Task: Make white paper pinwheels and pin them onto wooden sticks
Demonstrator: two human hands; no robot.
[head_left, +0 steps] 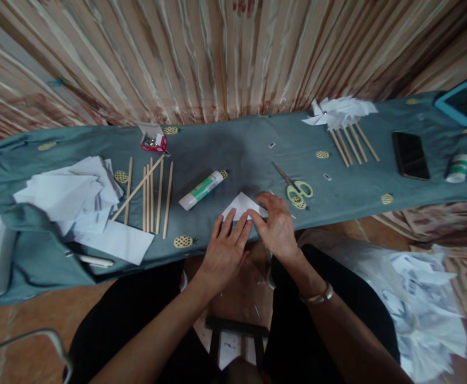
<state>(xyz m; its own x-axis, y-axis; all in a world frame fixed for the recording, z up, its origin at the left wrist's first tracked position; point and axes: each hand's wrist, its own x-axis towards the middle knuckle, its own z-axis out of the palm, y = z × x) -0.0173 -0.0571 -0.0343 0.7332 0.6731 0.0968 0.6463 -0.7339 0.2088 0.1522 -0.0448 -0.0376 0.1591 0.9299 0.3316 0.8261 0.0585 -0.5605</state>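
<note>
Left hand (pixel 225 248) — teal tablecloth (pixel 249 149), striped curtain (pixel 217 53)

Striped pink/tan curtain (pixel 217 53) behind long teal-covered table (pixel 241 144), orange-brown floor (pixel 37 314) below, dim light.

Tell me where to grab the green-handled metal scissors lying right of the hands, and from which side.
Grip the green-handled metal scissors by the handle loops: they lie flat, closed, loops toward the near edge beside the right hand, blades pointing away-left. Come from the near right side.
</note>
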